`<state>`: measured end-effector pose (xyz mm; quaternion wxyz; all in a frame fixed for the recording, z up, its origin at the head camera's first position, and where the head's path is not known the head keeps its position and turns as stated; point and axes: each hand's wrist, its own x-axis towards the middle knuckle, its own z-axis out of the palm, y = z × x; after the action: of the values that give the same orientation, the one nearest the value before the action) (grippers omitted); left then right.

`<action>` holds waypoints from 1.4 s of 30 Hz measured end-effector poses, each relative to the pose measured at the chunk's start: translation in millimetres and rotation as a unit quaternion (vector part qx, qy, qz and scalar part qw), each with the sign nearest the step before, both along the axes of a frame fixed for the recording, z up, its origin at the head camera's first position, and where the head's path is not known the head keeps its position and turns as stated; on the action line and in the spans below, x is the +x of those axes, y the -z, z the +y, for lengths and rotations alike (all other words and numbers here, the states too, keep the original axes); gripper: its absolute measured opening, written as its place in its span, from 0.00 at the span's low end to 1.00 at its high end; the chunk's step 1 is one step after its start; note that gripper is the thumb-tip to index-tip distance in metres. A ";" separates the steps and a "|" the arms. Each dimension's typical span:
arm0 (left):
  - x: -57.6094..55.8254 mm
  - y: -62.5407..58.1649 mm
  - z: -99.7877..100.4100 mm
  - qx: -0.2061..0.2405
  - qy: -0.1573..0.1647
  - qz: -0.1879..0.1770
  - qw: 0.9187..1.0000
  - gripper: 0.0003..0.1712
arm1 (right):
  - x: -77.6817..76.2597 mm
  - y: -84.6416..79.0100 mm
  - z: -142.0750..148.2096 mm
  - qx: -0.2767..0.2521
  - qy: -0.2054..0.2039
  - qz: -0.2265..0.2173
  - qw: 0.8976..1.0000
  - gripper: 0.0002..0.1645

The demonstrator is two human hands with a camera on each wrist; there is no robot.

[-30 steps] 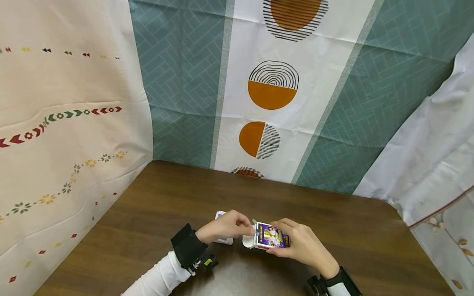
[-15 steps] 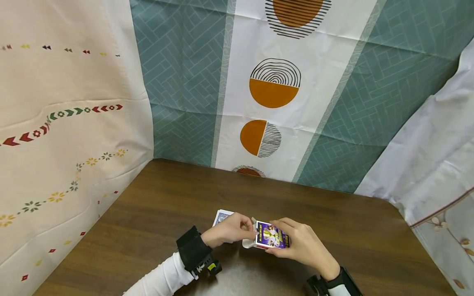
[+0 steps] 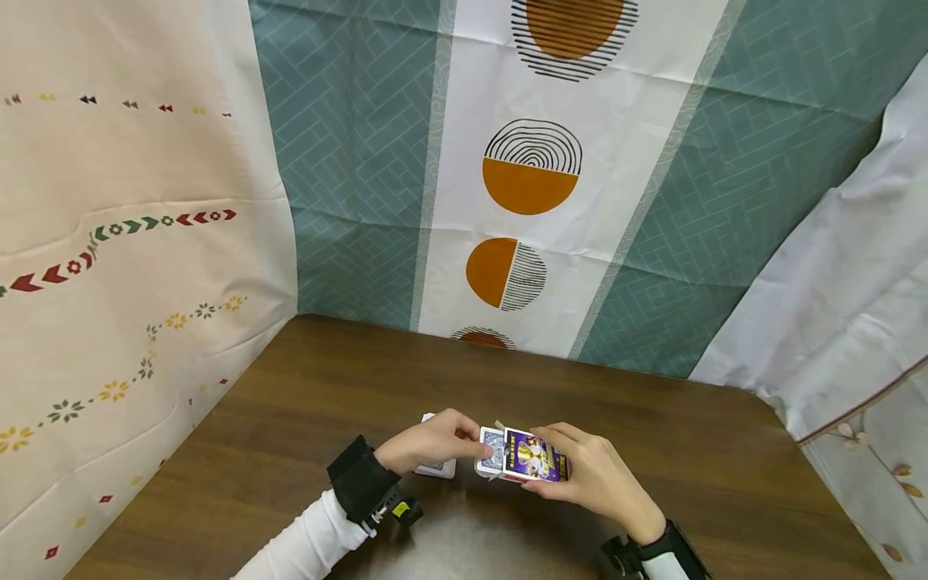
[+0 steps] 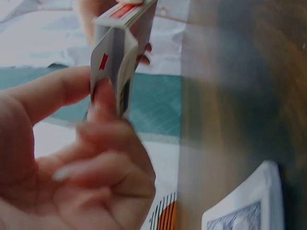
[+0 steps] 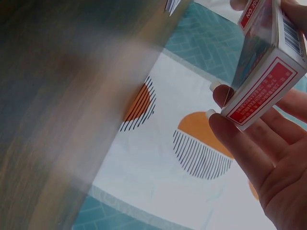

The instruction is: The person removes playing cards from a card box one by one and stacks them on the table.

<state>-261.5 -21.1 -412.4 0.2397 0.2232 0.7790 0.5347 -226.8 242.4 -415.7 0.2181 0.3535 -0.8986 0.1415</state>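
Observation:
My right hand grips a purple playing-card box by its sides, above the middle of the table. Blue-backed playing cards stick out of the box's left end. At that end my left hand pinches the cards with thumb and finger. The left wrist view has the box's flap raised beside the blurred fingertips. Partly beneath the left hand, a stack of blue-backed cards lies on the table. The box's red-and-white narrow side faces the right wrist camera.
A brown wooden table spreads under both hands. Behind it hangs a green and white patterned curtain. Cream cloth borders the left side, white cloth the right.
The left hand moved in to the box's open end, then drew back left. Blue-backed cards now show outside the box. The right hand and box have hardly moved.

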 end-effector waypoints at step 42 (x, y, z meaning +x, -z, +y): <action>-43.2 14.5 -61.4 -0.007 -0.173 0.034 0.984 0.08 | -4.5 6.6 3.1 0.002 0.003 -0.014 1.000 0.37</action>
<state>-304.8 -82.5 -426.8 0.1188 0.1016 0.8171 0.5549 -231.3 245.5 -422.3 0.2052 0.3495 -0.9028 0.1437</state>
